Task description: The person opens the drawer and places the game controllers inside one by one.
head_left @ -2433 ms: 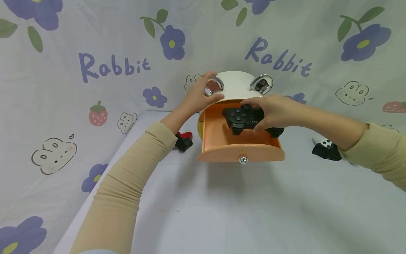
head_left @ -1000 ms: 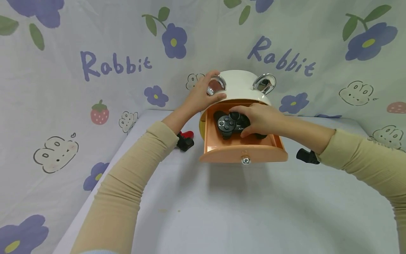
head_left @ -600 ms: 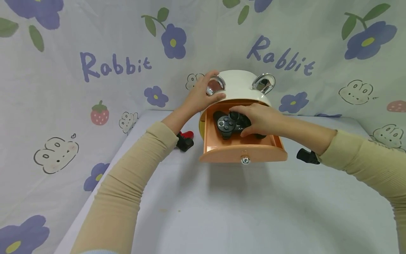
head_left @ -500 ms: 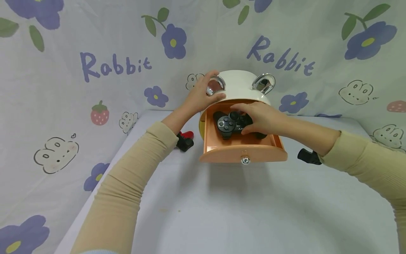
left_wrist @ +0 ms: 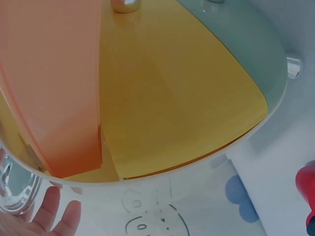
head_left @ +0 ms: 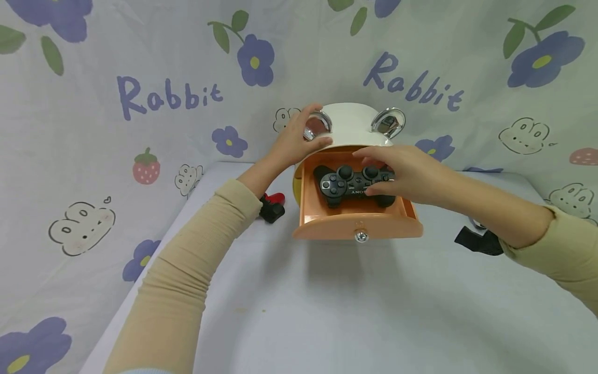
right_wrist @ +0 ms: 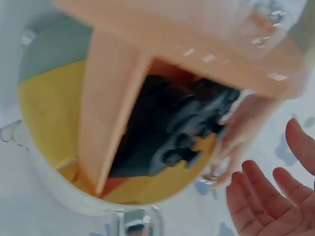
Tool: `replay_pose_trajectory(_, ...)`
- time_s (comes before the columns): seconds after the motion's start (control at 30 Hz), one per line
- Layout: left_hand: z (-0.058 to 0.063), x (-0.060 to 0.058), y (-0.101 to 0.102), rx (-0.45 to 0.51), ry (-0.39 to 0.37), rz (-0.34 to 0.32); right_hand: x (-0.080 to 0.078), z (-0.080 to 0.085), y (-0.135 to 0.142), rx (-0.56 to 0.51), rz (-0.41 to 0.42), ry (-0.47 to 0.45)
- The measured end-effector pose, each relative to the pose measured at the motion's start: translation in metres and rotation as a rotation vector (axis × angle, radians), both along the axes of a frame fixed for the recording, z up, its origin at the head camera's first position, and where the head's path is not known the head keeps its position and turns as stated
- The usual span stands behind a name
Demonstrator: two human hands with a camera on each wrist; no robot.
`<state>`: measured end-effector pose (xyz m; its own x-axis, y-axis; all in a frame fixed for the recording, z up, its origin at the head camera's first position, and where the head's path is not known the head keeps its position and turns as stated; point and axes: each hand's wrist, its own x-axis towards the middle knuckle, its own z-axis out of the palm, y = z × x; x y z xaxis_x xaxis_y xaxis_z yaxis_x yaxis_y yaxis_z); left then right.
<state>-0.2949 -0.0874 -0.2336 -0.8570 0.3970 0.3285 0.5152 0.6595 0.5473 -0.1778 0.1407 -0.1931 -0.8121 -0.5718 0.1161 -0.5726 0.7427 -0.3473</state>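
A black game controller (head_left: 357,182) lies inside the pulled-out orange drawer (head_left: 357,227) of a white rounded drawer box (head_left: 350,122). Two chrome ring-shaped ears (head_left: 389,123) stand on the box top. My left hand (head_left: 296,137) holds the box at its left ear, thumb in front on the white shell and fingers behind. Over the right end of the controller hovers my right hand (head_left: 406,169), fingers spread and hiding part of that end. In the right wrist view, the right hand (right_wrist: 275,196) shows apart from the controller (right_wrist: 167,130).
A red and black controller (head_left: 272,208) lies left of the box, partly behind the left sleeve. Beside the right forearm is a black object (head_left: 478,241), partly covered. Yellow (left_wrist: 182,93) and green drawer fronts show in the left wrist view. A printed cloth (head_left: 177,130) hangs behind.
The right hand lowered the black controller into the drawer, let go of it, and moved slightly up and right. The left hand stayed on the box.
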Motion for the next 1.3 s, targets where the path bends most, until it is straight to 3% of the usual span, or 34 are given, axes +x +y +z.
replay_pose_trajectory(0.2, 0.001, 0.0, 0.0, 0.0, -0.005, 0.002, 0.023, -0.003, 0.008, -0.009, 0.065, -0.012)
replay_pose_trajectory(0.43, -0.001, 0.0, 0.001, -0.003, -0.018, 0.009, 0.045, -0.021, 0.014, -0.033, 0.127, 0.009)
replay_pose_trajectory(0.57, -0.001, 0.0, 0.001, 0.0, -0.013, 0.006, 0.054, -0.031, 0.016, -0.05, 0.142, -0.077)
replay_pose_trajectory(0.73, -0.002, -0.001, 0.001, 0.001, -0.009, 0.008, 0.055, -0.05, 0.013, -0.084, 0.161, -0.232)
replay_pose_trajectory(0.83, -0.002, -0.002, 0.001, -0.002, -0.012, 0.012, 0.056, -0.063, 0.011, -0.13, 0.155, -0.276)
replay_pose_trajectory(0.93, -0.001, -0.002, 0.001, -0.004, -0.014, 0.013, 0.056, -0.076, 0.009, -0.191, 0.164, -0.233)
replay_pose_trajectory(1.17, -0.001, 0.0, 0.001, -0.006, -0.024, 0.02, 0.052, -0.106, 0.005, -0.382, 0.205, 0.01)
replay_pose_trajectory(1.3, 0.0, 0.001, 0.0, -0.008, -0.037, 0.022, 0.05, -0.119, 0.002, -0.472, 0.235, 0.096)
